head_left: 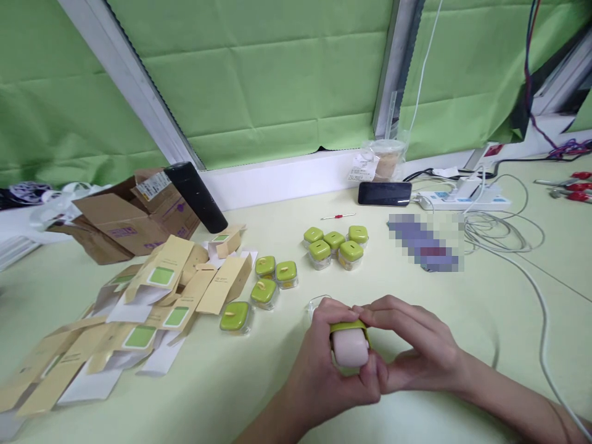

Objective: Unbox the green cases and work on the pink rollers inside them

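Note:
Near the table's front edge, my left hand (319,370) wraps round a small white piece (350,347) with a green lid (345,325) along its top side. My right hand (414,351) meets it from the right, fingertips and thumb pressed on the green lid and the piece's lower right. A clear container (316,305) shows partly behind my left hand. Several small clear jars with green lids stand beyond: one group (333,242) has slotted lids, the other (264,291) has lids with a pale loop on top.
Opened cartons (171,290) are piled at the left before a brown cardboard box (134,216) and a leaning black cylinder (197,197). A small red-and-white tool (338,216), a phone (385,193), a power strip (462,200) and coiled cables (490,231) lie further back and right.

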Available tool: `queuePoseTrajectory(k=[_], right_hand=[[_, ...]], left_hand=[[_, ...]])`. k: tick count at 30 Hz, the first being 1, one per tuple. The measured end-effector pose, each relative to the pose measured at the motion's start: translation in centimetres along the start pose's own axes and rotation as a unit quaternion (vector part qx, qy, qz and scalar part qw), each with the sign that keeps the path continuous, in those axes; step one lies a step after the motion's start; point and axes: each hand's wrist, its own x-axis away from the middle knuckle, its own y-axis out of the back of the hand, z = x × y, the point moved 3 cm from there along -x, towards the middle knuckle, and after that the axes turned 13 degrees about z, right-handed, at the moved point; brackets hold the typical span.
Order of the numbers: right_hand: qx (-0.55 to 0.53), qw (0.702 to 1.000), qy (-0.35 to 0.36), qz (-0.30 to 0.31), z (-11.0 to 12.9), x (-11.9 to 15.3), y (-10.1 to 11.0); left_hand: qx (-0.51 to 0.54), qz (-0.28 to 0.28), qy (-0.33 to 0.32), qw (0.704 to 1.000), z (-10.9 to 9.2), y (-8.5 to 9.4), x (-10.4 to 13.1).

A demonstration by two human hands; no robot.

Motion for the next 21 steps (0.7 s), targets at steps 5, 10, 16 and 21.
queuePoseTrajectory(k=[5,10,16,21], right_hand=[[0.024,1.000,0.015,-0.001,0.0,0.1,0.3],[0.008,0.998,0.019,0.062,-0.3,-0.2,0.9],[-0.012,0.995,-0.001,0.104,-0.6,-0.3,1.0],[-0.016,0.993,-0.009,0.114,-0.6,-0.1,0.7]], left_hand=[[0.049,0.013,0.024,0.998,-0.4,0.2,0.1],[0.090,0.051,0.036,0.994,-0.5,1.0,0.2],[0.129,0.047,0.074,0.988,-0.5,1.2,0.1],[0.149,0.045,0.091,0.984,-0.5,0.9,0.1]])
